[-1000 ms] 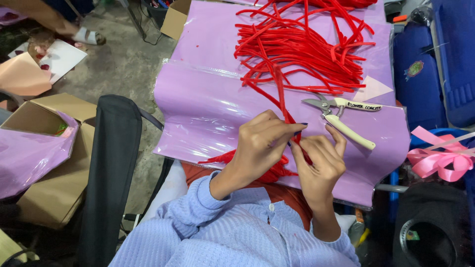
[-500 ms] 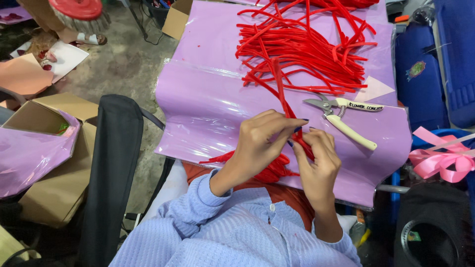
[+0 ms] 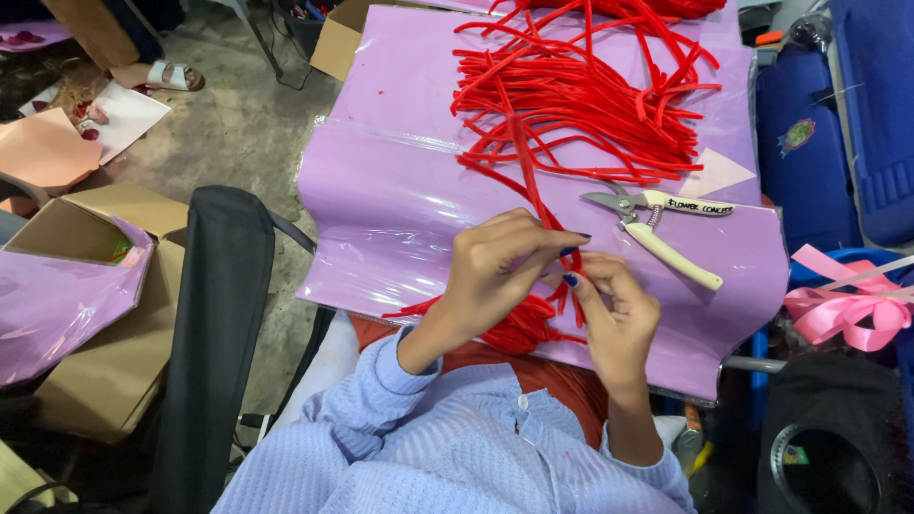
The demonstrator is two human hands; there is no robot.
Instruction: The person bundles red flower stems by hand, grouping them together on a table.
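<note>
Left hand (image 3: 500, 271): grip closed, fingertips pinched on a red stem (image 3: 529, 181) just where it meets the right hand; the knuckles arch over the bundle below.
Right hand (image 3: 614, 319): grip closed too, thumb and forefinger nipping the same red stem from the other side, fingertips of the two hands touching.
Red stem: runs from the pinch up and away across the purple sheet (image 3: 381, 209) into the red pile (image 3: 581, 90); its near end is hidden between the fingers.
Red bundle (image 3: 519, 328): a gathered clump of the same red strips, lying under both hands at the near edge of the purple sheet.
Cutters (image 3: 657, 224): cream-handled, jaws shut, lying flat on the purple sheet just beyond the right hand, not touched.
Red pile: loose strips heaped at the far end of the sheet, well apart from the hands.
Pink ribbon (image 3: 847, 309): off the sheet to the right.
Cardboard box (image 3: 86, 286): on the floor to the left.
</note>
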